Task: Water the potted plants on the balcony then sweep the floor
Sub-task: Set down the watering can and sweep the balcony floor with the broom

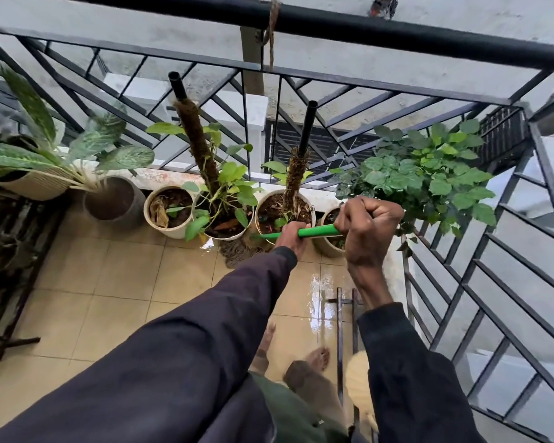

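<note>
On the head view I see both hands wrapped round the green handle (317,232). The right hand (370,225) is fisted on its upper end, and the left hand (293,235) grips it lower down, just to the left. The handle's long axis runs almost left to right, dipping leftward toward the stringy mop head (237,251). That head lies on the wet tiled floor (125,282) at the foot of the white pots (283,212) along the railing (397,36).
</note>
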